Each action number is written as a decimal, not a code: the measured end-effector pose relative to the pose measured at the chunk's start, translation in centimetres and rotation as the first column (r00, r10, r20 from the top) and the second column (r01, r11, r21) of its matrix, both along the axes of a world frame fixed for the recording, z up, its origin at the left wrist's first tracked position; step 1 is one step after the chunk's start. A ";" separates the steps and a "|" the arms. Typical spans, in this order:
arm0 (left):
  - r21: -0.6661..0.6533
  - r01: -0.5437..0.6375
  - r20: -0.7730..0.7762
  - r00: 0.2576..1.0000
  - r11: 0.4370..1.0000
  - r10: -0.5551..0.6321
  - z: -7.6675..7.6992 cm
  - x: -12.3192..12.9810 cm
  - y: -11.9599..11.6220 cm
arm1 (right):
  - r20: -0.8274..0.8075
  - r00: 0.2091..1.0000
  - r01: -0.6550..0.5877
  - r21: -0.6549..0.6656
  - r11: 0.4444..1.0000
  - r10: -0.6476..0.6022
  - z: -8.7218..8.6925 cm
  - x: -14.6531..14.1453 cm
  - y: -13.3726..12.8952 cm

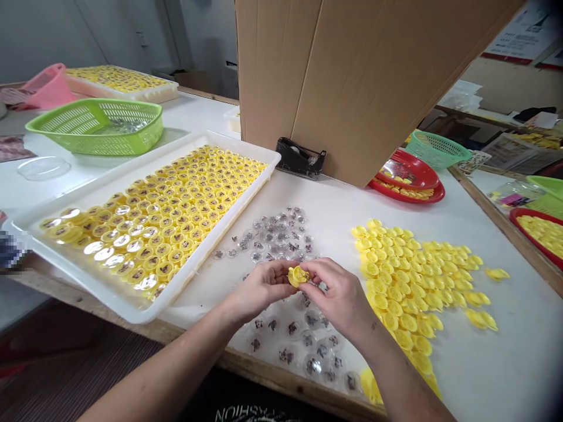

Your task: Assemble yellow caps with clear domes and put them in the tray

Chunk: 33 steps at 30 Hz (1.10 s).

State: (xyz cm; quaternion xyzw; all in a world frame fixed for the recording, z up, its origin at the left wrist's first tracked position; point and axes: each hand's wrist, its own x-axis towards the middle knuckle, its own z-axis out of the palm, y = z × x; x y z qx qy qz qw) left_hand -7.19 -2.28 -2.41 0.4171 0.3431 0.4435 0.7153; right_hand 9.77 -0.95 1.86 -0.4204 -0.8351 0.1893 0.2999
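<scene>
A: Obs. at bench. Left hand [264, 287] and right hand [338, 293] held together above the white worktable [505, 357], just at the near edge of the scattered pieces.

B: Grip state?

A: Both closed in on one yellow plastic capsule half [298, 276]. Left fingers [281, 275] and right fingers [319, 271] pinch it from opposite sides, nearly closed, piece lifted off the table. Its inside is mostly hidden; contents cannot be told.

B: Nearest material?

A: Clear plastic capsule halves [313, 319] with dark bits inside, loosely spread directly below and beyond the hands. Loose yellow capsule halves [407, 293] lie in a heap to the right, near the right hand, not touching it.

B: Left of the hands?

A: White plastic tray [197, 258], packed in rows with assembled yellow-and-clear capsules [153, 225]. Further back, a lime-green basket [65, 111]. Black tape dispenser [301, 158] at the foot of a cardboard box [316, 76]. Red trays [407, 190] with yellow pieces behind the box, to the right
</scene>
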 end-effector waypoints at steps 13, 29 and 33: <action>-0.073 -0.051 -0.089 0.995 0.996 0.044 0.1 1.4 -0.4 | -0.001 0.999 0.036 -0.079 0.996 -0.036 -0.9 1.1 -0.8; 0.025 -0.131 -0.299 0.945 0.991 0.133 -1.3 1.5 -0.9 | 0.089 0.996 0.016 0.096 0.995 -0.025 -1.7 0.2 -1.1; 0.051 -0.088 -0.278 0.955 0.995 0.099 -1.3 1.0 -0.9 | 0.139 0.990 -0.001 0.131 0.991 -0.017 -1.6 0.0 -1.0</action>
